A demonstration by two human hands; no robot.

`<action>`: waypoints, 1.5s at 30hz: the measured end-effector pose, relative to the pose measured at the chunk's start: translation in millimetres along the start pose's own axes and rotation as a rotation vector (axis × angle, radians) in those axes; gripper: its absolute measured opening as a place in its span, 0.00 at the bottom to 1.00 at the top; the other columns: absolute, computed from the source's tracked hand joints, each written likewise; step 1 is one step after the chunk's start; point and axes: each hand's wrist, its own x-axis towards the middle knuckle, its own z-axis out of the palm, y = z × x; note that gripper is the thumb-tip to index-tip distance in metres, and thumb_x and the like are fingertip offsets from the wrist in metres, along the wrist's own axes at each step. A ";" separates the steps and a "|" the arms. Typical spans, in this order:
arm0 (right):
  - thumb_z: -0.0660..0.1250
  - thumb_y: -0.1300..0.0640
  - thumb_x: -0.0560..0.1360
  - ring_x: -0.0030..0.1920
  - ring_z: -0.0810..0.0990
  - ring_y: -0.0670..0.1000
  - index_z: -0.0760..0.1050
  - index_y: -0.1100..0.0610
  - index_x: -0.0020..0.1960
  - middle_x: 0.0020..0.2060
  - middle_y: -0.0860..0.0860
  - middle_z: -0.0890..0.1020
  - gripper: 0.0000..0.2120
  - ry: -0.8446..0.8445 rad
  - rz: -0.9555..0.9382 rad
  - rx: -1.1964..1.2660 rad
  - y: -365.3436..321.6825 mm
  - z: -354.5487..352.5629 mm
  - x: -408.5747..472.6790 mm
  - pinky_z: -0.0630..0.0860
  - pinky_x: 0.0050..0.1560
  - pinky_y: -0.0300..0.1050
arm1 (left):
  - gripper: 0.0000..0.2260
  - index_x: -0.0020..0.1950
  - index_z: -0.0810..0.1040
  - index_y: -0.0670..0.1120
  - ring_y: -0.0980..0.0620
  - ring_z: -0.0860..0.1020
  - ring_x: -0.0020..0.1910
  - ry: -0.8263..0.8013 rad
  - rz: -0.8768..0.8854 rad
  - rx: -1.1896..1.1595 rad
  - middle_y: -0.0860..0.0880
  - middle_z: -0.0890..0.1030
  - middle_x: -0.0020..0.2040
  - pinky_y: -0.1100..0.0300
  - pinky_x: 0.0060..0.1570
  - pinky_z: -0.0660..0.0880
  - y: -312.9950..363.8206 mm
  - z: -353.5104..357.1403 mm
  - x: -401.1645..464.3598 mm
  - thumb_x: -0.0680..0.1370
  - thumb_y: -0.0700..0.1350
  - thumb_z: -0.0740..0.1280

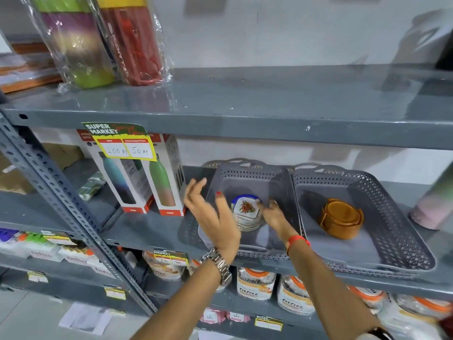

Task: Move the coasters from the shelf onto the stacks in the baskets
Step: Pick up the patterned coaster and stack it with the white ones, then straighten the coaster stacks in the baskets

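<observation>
A stack of white patterned coasters [246,213] stands in the left grey basket [250,175] on the middle shelf. A set of round brown coasters in a holder [342,218] sits in the right grey basket [382,204]. My left hand [210,212] hovers just left of the white stack, fingers spread, holding nothing. My right hand [275,214] is on the stack's right side, fingertips at its edge, with no coaster in its grip. No loose coasters show on the shelf.
Boxed bottles [147,182] stand left of the baskets under a price tag. Wrapped bottles [103,40] sit on the upper shelf [269,101]. A pale bottle [431,207] lies at far right. Jars [255,283] fill the lower shelf. A slotted steel upright [61,192] runs at left.
</observation>
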 end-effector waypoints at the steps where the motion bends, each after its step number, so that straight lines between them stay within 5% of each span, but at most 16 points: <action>1: 0.61 0.54 0.79 0.62 0.73 0.58 0.65 0.68 0.68 0.62 0.57 0.74 0.24 -0.014 0.026 0.054 1.3 -0.6 -1.1 0.71 0.56 0.46 | 0.11 0.59 0.73 0.46 0.55 0.72 0.60 -0.033 -0.221 0.037 0.46 0.74 0.60 0.70 0.53 0.67 -9.5 1.0 -3.0 0.78 0.43 0.58; 2: 0.61 0.54 0.80 0.58 0.75 0.58 0.68 0.68 0.66 0.62 0.59 0.76 0.21 -0.023 0.039 0.094 4.0 -0.7 0.5 0.73 0.51 0.46 | 0.09 0.57 0.73 0.48 0.50 0.73 0.59 -0.112 -0.424 0.108 0.48 0.76 0.57 0.65 0.50 0.69 -21.7 4.5 -3.0 0.80 0.44 0.57; 4: 0.61 0.54 0.79 0.52 0.77 0.57 0.71 0.66 0.63 0.56 0.59 0.80 0.18 -0.027 0.090 0.159 12.9 2.3 8.8 0.74 0.47 0.47 | 0.13 0.64 0.70 0.47 0.43 0.70 0.63 -0.318 -0.721 0.186 0.46 0.74 0.62 0.56 0.57 0.68 -44.0 14.1 7.7 0.82 0.46 0.54; 7: 0.58 0.56 0.80 0.50 0.75 0.55 0.70 0.59 0.62 0.45 0.53 0.78 0.13 -0.040 0.162 0.186 6.2 3.0 -0.9 0.68 0.40 0.41 | 0.23 0.72 0.63 0.42 0.44 0.65 0.70 -0.539 -0.908 0.156 0.42 0.66 0.71 0.50 0.70 0.60 -68.3 33.8 30.1 0.82 0.53 0.51; 12: 0.56 0.55 0.81 0.67 0.71 0.58 0.66 0.63 0.69 0.66 0.59 0.73 0.19 -0.068 0.193 0.167 0.6 2.2 -3.2 0.68 0.57 0.47 | 0.38 0.72 0.66 0.44 0.45 0.67 0.69 -0.718 -1.016 0.185 0.47 0.69 0.70 0.48 0.72 0.58 -106.5 51.4 50.6 0.75 0.71 0.47; 15: 0.56 0.51 0.81 0.67 0.70 0.58 0.64 0.60 0.70 0.68 0.57 0.71 0.21 -0.077 0.205 0.136 -5.0 -0.9 -4.7 0.68 0.63 0.52 | 0.31 0.52 0.77 0.43 0.47 0.75 0.57 -0.811 -0.979 0.221 0.51 0.82 0.45 0.54 0.69 0.59 -102.8 48.7 46.1 0.80 0.63 0.42; 16: 0.56 0.51 0.81 0.68 0.69 0.58 0.64 0.60 0.70 0.69 0.57 0.71 0.21 -0.084 0.200 0.121 -5.4 -2.1 -4.5 0.67 0.66 0.53 | 0.31 0.49 0.78 0.44 0.47 0.76 0.55 -0.823 -0.955 0.269 0.50 0.82 0.43 0.54 0.69 0.60 -103.1 47.9 42.2 0.80 0.63 0.42; 19: 0.56 0.49 0.81 0.69 0.69 0.58 0.63 0.59 0.71 0.69 0.57 0.70 0.22 -0.112 0.182 0.072 -6.7 -4.6 -5.8 0.66 0.69 0.54 | 0.37 0.64 0.75 0.42 0.43 0.72 0.63 -0.759 -0.883 0.340 0.41 0.77 0.62 0.48 0.69 0.62 -131.5 47.5 31.6 0.76 0.69 0.44; 24: 0.56 0.45 0.80 0.72 0.65 0.59 0.57 0.58 0.75 0.74 0.57 0.64 0.28 -0.072 0.125 0.040 -17.8 -17.3 -17.4 0.63 0.71 0.53 | 0.28 0.64 0.72 0.42 0.42 0.74 0.58 -0.659 -0.726 0.374 0.44 0.77 0.56 0.54 0.58 0.67 -88.1 53.8 28.2 0.81 0.61 0.47; 27: 0.58 0.49 0.80 0.68 0.70 0.60 0.64 0.58 0.72 0.69 0.59 0.71 0.23 0.123 -0.027 0.086 -24.0 -52.2 -34.1 0.66 0.68 0.51 | 0.19 0.65 0.73 0.42 0.43 0.73 0.61 -0.479 -0.573 0.200 0.43 0.76 0.61 0.56 0.58 0.66 -69.5 72.8 21.0 0.83 0.52 0.53; 29: 0.60 0.51 0.80 0.66 0.72 0.61 0.63 0.59 0.73 0.65 0.61 0.74 0.24 0.295 -0.126 0.082 -18.8 -80.8 -41.6 0.67 0.66 0.49 | 0.16 0.63 0.75 0.39 0.45 0.74 0.61 -0.427 -0.628 -0.011 0.41 0.77 0.61 0.58 0.60 0.67 -57.1 94.8 10.1 0.83 0.45 0.55; 33: 0.60 0.51 0.78 0.61 0.75 0.64 0.69 0.64 0.68 0.59 0.65 0.78 0.23 0.609 0.017 0.106 7.4 -136.6 -39.8 0.69 0.62 0.51 | 0.12 0.45 0.76 0.43 0.56 0.77 0.43 -0.580 -0.815 -0.258 0.49 0.80 0.43 0.63 0.48 0.73 -44.9 144.0 -34.6 0.81 0.35 0.55; 36: 0.55 0.53 0.80 0.67 0.70 0.64 0.69 0.63 0.67 0.67 0.63 0.72 0.20 0.571 0.199 0.186 28.1 -165.0 -24.0 0.63 0.71 0.58 | 0.11 0.47 0.76 0.45 0.59 0.77 0.43 -0.769 -0.979 -0.187 0.54 0.80 0.44 0.66 0.46 0.70 -53.9 174.1 -77.2 0.82 0.45 0.56; 39: 0.54 0.53 0.81 0.70 0.67 0.63 0.66 0.65 0.69 0.70 0.63 0.69 0.22 0.501 0.230 0.231 38.3 -182.2 -14.7 0.63 0.72 0.55 | 0.29 0.71 0.66 0.43 0.47 0.66 0.69 -0.867 -1.167 -0.025 0.46 0.68 0.70 0.54 0.70 0.61 -60.1 193.7 -107.8 0.79 0.63 0.50; 45: 0.58 0.45 0.78 0.59 0.72 0.60 0.63 0.59 0.71 0.65 0.58 0.73 0.26 0.377 0.303 0.366 47.9 -195.0 -23.6 0.70 0.56 0.53 | 0.41 0.74 0.62 0.44 0.43 0.68 0.67 -0.795 -1.305 0.004 0.43 0.68 0.71 0.47 0.70 0.63 -71.8 208.6 -121.9 0.72 0.73 0.48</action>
